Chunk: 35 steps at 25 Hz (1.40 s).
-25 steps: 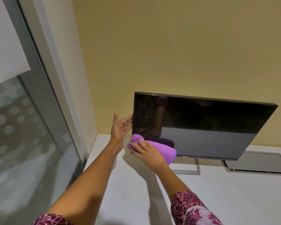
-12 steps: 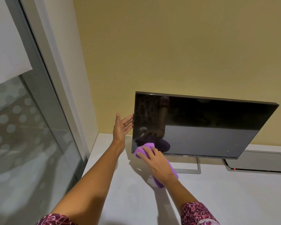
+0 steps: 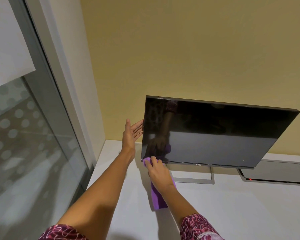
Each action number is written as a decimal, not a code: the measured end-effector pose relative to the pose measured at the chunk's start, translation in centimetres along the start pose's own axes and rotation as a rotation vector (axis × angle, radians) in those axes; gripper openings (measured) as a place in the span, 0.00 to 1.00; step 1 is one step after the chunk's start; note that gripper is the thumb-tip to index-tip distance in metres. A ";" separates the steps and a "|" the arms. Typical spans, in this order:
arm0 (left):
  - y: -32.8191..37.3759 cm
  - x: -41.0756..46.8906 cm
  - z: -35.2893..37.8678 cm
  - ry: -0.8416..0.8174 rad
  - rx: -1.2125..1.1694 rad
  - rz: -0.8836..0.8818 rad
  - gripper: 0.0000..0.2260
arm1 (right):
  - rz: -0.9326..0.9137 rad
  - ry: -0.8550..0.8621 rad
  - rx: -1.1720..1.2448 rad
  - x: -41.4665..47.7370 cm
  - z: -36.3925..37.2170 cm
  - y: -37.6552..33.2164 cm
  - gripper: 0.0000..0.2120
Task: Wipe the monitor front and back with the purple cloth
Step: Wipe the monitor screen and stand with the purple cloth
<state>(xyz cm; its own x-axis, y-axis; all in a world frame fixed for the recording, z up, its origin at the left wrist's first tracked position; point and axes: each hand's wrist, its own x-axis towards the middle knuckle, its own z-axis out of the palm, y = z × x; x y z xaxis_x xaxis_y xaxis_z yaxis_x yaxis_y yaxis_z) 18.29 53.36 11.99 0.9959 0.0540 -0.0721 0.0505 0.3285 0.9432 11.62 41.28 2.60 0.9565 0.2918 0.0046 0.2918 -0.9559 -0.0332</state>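
Pressing the purple cloth [image 3: 157, 199] onto the bottom left corner of the monitor [image 3: 223, 135], the right grip [image 3: 158, 172] has its fingers curled over the top end of the cloth and grasps it. The rest of the cloth trails back under the wrist onto the white table [image 3: 232, 215]. The left grip [image 3: 131, 134] sits up and to the left of the right one. It's released, with the palm turned toward the monitor and straight fingers meeting the monitor's left edge about halfway up. The screen is dark, and you can see the arm and cloth mirrored in it right above the right grip. A thin silver stand [image 3: 195, 180] is just to the right of that grip. Well off to the right of both grips, a flat grey panel [image 3: 274, 171] lies on the table with a tiny red light on its near edge. There's a yellow wall [image 3: 197, 49] behind and dotted frosted glass [image 3: 24, 135] way out left of the left grip.
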 end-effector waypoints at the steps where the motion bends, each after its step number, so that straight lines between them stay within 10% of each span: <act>1: 0.0 0.0 0.1 -0.001 0.001 0.001 0.25 | 0.037 0.013 0.029 -0.2 0.0 0.2 0.27; 35: 0.4 -0.9 0.9 0.043 0.058 0.031 0.22 | 0.211 -0.023 0.083 0.5 -1.0 -0.1 0.25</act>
<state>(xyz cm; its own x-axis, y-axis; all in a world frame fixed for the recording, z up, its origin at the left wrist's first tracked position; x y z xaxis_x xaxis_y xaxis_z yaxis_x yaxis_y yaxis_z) 17.49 52.57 12.70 0.9930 0.1041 -0.0557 0.0256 0.2705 0.9624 12.06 41.51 3.62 0.9956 0.0873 -0.0340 0.0830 -0.9901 -0.1135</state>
